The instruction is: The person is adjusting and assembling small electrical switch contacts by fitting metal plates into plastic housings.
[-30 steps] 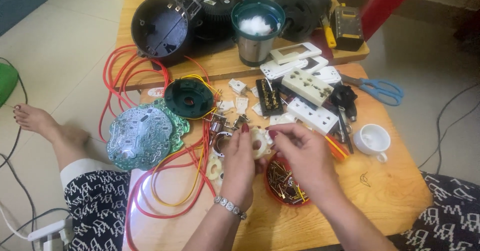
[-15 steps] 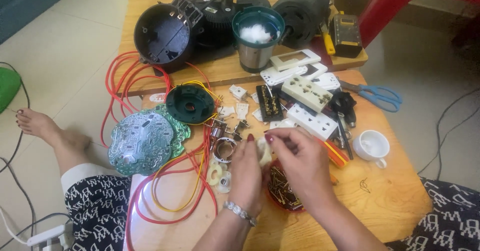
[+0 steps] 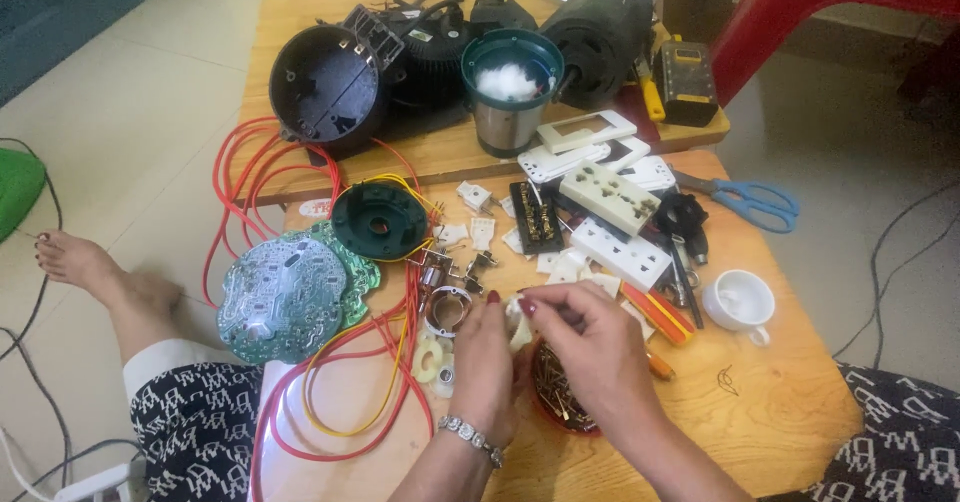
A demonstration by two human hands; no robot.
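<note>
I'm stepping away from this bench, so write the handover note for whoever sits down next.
Left hand and right hand: both pinch one small cream plastic part between fingertips, above the red dish of brass pins.
On the wooden table: metal ring, green round cover, white socket strips, blue scissors, white cup.
Done: units lie dismantled.
Left: the part is still in hand.

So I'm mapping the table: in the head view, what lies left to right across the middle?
Green circuit board → dark green round cap → white socket strip → white cup → blue scissors.
</note>
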